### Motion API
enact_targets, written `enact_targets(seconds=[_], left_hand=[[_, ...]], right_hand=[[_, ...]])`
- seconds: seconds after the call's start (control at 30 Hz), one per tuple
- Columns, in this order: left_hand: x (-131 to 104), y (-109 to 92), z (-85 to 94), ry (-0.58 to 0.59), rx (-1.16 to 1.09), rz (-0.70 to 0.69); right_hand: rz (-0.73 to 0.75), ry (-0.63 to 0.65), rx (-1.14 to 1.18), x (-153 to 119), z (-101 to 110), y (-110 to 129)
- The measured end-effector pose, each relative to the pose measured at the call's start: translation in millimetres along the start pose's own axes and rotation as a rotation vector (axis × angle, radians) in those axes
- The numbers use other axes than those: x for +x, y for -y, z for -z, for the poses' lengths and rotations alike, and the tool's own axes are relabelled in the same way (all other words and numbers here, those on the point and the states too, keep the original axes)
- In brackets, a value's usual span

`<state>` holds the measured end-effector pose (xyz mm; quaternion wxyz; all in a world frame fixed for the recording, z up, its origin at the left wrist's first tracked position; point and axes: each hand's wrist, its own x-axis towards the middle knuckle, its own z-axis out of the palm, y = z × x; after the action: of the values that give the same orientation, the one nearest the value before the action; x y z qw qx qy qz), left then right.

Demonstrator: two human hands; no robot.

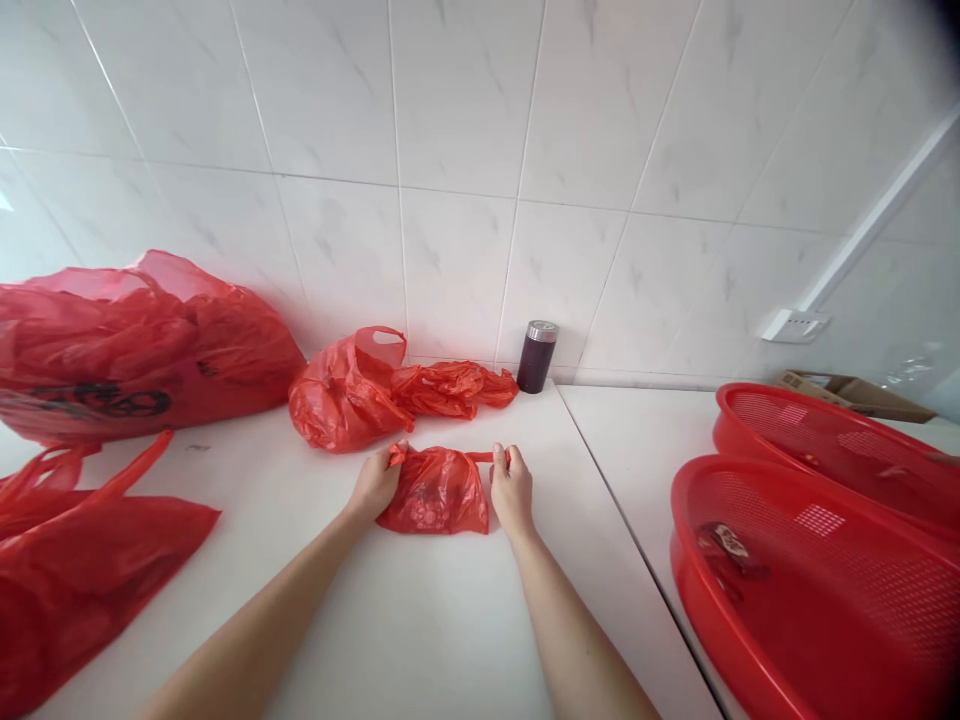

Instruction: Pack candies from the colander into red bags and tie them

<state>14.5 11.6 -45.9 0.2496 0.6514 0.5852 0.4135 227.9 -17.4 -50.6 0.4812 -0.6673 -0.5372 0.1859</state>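
A small red plastic bag [436,495] lies on the white table [405,620], with several small round shapes showing through it. My left hand [377,484] is closed on the bag's upper left corner. Closed too, my right hand [512,488] pinches a twisted strip of the same bag, pulled out to the right. Just behind the bag are a rounded red bag [341,395] with a loop handle and a crumpled red bag [457,388].
A large stuffed red bag [142,350] and another red bag [90,570] are at the left. A dark bottle [537,358] stands by the tiled wall. Red baskets [742,650] with a few wrapped items and a cardboard box [855,396] are at the right.
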Motion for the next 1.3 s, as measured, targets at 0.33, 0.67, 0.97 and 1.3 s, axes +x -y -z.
enact_targets(seconds=[0.33, 0.67, 0.97, 1.3], left_hand=[[6.4, -8.4, 29.7, -0.198, 0.222, 0.087], [12.1, -90.9, -17.1, 0.340, 0.413, -0.287], [-31.3, -119.1, 48.4, 0.647, 0.191, -0.012], [-107.9, -156.1, 244.3, 0.262, -0.293, 0.283]], right_hand=[[-0.088, -0.079, 0.351, 8.2, 7.2, -5.7], [-0.081, -0.093, 0.612, 10.8, 9.1, -12.6], [-0.187, -0.122, 0.666, 14.6, 11.3, -20.2], [-0.043, 0.019, 0.419, 9.5, 6.3, -23.7]])
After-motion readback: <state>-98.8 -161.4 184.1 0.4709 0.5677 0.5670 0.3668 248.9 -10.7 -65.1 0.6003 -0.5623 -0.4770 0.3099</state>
